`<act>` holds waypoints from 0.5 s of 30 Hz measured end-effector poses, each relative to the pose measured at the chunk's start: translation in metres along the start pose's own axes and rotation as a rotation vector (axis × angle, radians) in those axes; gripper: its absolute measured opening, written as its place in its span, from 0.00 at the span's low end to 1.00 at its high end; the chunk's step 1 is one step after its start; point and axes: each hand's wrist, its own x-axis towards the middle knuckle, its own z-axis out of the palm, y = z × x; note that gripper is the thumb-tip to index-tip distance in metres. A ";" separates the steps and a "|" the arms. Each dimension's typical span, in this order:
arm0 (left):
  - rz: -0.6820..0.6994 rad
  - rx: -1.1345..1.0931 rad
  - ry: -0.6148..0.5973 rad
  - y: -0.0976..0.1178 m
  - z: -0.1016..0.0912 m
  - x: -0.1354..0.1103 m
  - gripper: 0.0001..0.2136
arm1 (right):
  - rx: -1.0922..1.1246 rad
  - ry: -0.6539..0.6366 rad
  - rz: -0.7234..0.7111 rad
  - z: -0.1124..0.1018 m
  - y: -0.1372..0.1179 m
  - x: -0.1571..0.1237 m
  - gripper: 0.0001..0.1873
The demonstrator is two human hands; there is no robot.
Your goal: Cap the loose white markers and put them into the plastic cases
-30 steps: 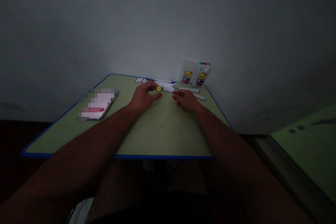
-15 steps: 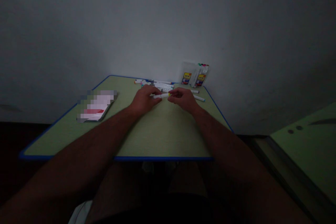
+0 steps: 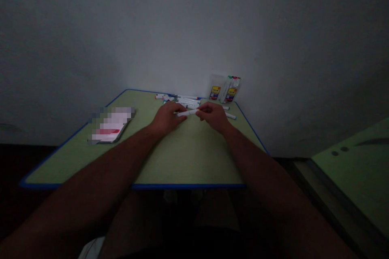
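Observation:
A white marker (image 3: 191, 112) with a yellow end lies level between my two hands, a little above the table. My left hand (image 3: 170, 117) pinches its left part between thumb and fingers. At the yellow end, the fingers of my right hand (image 3: 213, 115) are closed on the marker's tip. Just behind my hands lies a loose heap of white markers (image 3: 188, 100) with coloured ends. Another marker (image 3: 231, 116) with a light blue end sticks out beyond my right hand.
Two clear plastic marker cases stand at the back right by the wall: one pale case (image 3: 215, 91), and one case (image 3: 231, 91) with several markers in it. A flat, partly blurred-out device (image 3: 111, 125) lies on the left of the blue-edged table (image 3: 188, 162).
My right hand has closed on the yellow end of the marker, where its fingers were looser before. The whole view has shifted slightly.

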 end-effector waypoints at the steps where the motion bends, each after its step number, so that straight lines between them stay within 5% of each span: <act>1: -0.007 -0.002 -0.004 -0.001 0.000 0.000 0.08 | -0.002 0.016 0.013 -0.002 0.000 0.001 0.12; 15: -0.063 -0.057 0.038 -0.007 -0.003 0.001 0.08 | 0.294 0.190 0.172 -0.032 0.019 0.011 0.16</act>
